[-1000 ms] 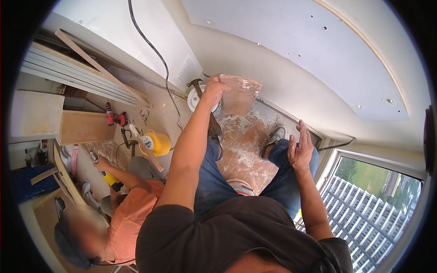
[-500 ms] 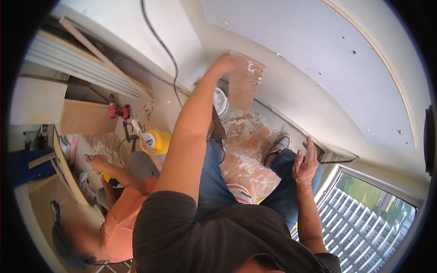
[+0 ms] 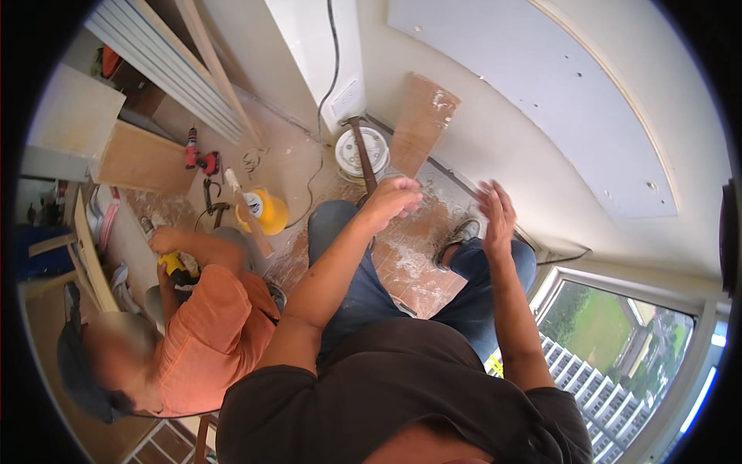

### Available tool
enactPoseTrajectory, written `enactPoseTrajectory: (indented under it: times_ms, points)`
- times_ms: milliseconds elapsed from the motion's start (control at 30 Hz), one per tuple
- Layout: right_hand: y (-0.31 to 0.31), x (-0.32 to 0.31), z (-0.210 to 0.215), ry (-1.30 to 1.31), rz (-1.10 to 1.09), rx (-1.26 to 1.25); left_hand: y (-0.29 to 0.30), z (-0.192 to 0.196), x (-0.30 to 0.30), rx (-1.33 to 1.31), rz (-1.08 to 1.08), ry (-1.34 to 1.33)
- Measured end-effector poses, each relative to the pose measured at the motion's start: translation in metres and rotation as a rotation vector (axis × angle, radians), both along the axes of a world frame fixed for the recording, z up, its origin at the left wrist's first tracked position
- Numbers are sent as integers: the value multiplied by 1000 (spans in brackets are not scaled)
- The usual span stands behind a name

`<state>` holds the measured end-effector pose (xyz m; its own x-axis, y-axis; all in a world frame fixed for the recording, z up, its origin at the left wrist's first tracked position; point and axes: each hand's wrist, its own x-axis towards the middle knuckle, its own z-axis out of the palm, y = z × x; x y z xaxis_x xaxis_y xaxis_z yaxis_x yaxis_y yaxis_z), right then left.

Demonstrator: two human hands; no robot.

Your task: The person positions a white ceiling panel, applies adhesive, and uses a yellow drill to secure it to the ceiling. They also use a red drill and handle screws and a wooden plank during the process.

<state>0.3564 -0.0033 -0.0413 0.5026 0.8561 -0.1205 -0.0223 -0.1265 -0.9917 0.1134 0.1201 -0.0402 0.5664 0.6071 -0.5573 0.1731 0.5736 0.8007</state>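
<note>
Empty grip: left hand [image 3: 393, 203] loosely curled, right hand [image 3: 497, 213] with fingers extended, nothing held in either. Flat wooden board [image 3: 423, 124] looks leaned on the far wall [image 3: 495, 139], beyond both hands, left hand nearer. Long axis runs near to far, tipped slightly right. Brown face, white smears toward far right corner. Just left, round white bucket [image 3: 377, 151], brown-handled hammer [image 3: 362, 151] across its lid. Floor [image 3: 402, 259]: reddish, chalky streaks.
</note>
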Motion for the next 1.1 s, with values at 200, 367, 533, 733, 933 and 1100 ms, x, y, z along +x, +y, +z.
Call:
enactPoseTrajectory:
  times_ms: [200,367,533,733,933,1100]
  points:
    - [64,-22,-31,1290,172,115,7,-62,13,-93,112,-10]
    - [109,-21,-84,1145,63,-80,3,-81,45,183,111,70]
    - [171,17,-196,1188,-184,-276,5,-78,55,299,157,85]
    - [225,29,-285,-201,27,-267,3,-71,73,392,249,159]
    - [244,4,-270,-730,-126,-490,10,-59,66,286,183,261]
    - [243,-8,-215,-701,-68,-523,11,-56,67,292,200,249]
